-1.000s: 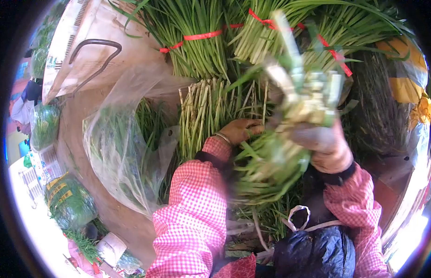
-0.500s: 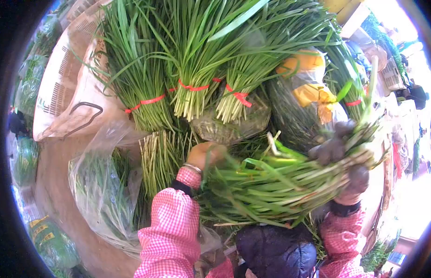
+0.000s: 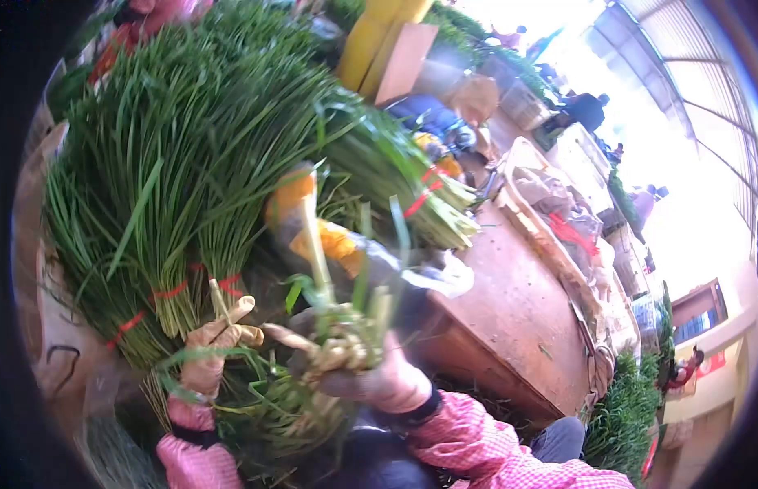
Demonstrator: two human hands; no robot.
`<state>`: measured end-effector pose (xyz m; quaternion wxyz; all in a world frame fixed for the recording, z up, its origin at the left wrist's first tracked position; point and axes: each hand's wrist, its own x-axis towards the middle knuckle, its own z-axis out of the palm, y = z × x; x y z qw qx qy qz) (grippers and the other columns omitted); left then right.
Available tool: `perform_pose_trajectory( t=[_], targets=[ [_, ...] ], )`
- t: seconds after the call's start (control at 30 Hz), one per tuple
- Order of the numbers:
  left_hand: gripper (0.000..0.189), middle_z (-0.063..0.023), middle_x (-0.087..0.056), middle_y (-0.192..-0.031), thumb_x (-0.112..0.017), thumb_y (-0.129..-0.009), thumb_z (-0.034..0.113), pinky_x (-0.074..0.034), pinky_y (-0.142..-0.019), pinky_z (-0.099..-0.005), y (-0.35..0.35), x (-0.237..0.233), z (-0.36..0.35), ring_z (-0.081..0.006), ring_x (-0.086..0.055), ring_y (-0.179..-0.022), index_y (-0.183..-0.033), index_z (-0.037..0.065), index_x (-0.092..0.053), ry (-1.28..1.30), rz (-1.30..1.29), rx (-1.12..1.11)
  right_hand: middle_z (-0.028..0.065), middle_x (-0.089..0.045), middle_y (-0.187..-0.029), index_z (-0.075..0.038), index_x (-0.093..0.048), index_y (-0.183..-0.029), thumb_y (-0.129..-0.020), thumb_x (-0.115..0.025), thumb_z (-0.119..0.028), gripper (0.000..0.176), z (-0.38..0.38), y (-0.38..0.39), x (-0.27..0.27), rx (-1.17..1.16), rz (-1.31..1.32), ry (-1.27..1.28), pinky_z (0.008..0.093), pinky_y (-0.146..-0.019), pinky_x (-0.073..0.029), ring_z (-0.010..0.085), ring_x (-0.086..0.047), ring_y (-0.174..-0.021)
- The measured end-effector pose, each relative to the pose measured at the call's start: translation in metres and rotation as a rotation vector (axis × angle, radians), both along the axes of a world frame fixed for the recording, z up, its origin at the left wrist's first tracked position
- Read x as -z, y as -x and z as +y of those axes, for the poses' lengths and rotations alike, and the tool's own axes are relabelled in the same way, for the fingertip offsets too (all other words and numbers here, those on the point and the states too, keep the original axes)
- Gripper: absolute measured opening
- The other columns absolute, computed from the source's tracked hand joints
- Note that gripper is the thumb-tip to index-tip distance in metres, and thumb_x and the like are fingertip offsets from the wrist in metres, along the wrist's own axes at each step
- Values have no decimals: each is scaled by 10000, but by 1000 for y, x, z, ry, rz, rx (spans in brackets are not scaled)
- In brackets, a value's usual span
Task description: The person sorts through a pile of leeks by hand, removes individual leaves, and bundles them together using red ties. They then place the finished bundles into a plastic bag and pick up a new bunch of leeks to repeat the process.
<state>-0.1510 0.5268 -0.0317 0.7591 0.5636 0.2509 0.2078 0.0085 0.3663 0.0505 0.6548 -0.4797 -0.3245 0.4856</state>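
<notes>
My right hand (image 3: 385,376), in a glove with dark fingers, is closed round a loose bunch of garlic chives (image 3: 330,350). The pale stem ends face up towards me, and the leaves hang below, blurred. To its left, my gloved left hand (image 3: 209,359) pinches a pale chive stalk (image 3: 219,300) between thumb and fingers; a green leaf crosses its back. Just beyond my left hand lie tied chive bunches (image 3: 171,306) with red bands. Another banded bunch (image 3: 432,191) lies farther right.
A yellow-and-clear plastic wrapping (image 3: 326,244) lies behind my right hand. On the right is a brown board surface (image 3: 517,301) with a raised edge. A metal handle (image 3: 63,363) shows at lower left. Greens (image 3: 623,420) and several people stand farther off.
The view has swung right and up. My right hand has turned the chive bunch so its stem ends point up. My left hand has left the leaves and now pinches a stalk.
</notes>
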Motion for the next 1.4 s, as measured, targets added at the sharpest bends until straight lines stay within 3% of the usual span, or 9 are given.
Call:
perform_pose_trajectory(
  t=[0.07, 0.2, 0.3, 0.43, 0.53, 0.9, 1.0, 1.33, 1.4],
  targets=[
    [287, -89, -671, -874, -565, -902, 182, -490, -805, -285, -14, -87, -13, -145, -628, -829, -1118, -4, -595, 36, 53, 125, 47, -591, -1074, -14, -563, -1105, -686, -713, -66, 448, 4, -1, -12, 10, -342, -17, 289, -844, -456, 137, -560, -980],
    [291, -112, -667, -955, -575, -868, 73, -489, -733, -272, -25, -115, -40, -171, -637, -849, -1149, -4, -580, -223, 139, 235, -6, -599, -1052, -27, -504, -1230, -679, -747, -57, 603, -15, 8, -57, 153, 88, -21, 262, -860, -434, 83, -535, -934],
    [342, -73, -608, -1115, -464, -904, -7, -457, -890, -277, -33, -155, -64, -130, -549, -1027, -1245, -4, -501, -688, 168, 351, 2, -591, -1066, -31, -480, -1246, -684, -765, -49, 630, -39, 0, -88, 181, 132, -66, 253, -841, -451, 83, -542, -940],
    [499, -90, -476, -1296, -373, -908, -72, -394, -979, -281, -51, -185, -87, -148, -476, -1141, -1390, 46, -318, -675, 37, 409, 17, -599, -1046, -21, -513, -1205, -709, -733, -72, 546, -65, -1, -116, 281, 143, -234, 256, -820, -455, 96, -543, -950],
    [587, -186, -618, -1071, -468, -834, -59, -489, -810, -306, -66, -189, -98, -253, -623, -978, -1385, 1, -274, -760, 10, 410, 33, -594, -1088, -10, -489, -1233, -713, -741, -85, 583, -90, -9, -127, 285, 38, -263, 262, -842, -450, 93, -533, -989],
    [415, -47, -537, -1229, -493, -941, 235, -373, -974, -300, -117, -280, -185, -150, -471, -1146, -1315, 64, -437, -266, -111, 772, 7, -614, -982, -41, -555, -1150, -703, -736, -10, 484, -184, -45, -180, 415, 106, -502, 258, -736, -498, 102, -572, -857],
    [499, -83, -452, -1330, -430, -955, 313, -280, -1055, -382, -135, -227, -173, -170, -432, -1205, -1385, 80, -333, -356, -39, 819, 22, -620, -931, -24, -576, -1083, -700, -726, -10, 412, -221, -60, -214, 518, 105, -563, 264, -718, -496, 109, -580, -831],
    [440, -61, -478, -1080, -440, -947, 341, -357, -884, -364, -172, -143, -238, -153, -457, -960, -1293, 70, -427, -184, 173, 1084, 50, -628, -959, -63, -602, -1049, -826, -611, -177, 250, -350, -132, -246, 841, -19, -639, 288, -750, -514, 165, -620, -826],
    [432, -56, -483, -1030, -442, -945, 346, -373, -850, -360, -172, -130, -242, -150, -462, -911, -1274, 68, -446, -144, 208, 1105, 64, -630, -936, -55, -599, -1051, -844, -592, -201, 253, -382, -150, -261, 860, -345, -647, 288, -730, -525, 171, -624, -808]
  ],
)
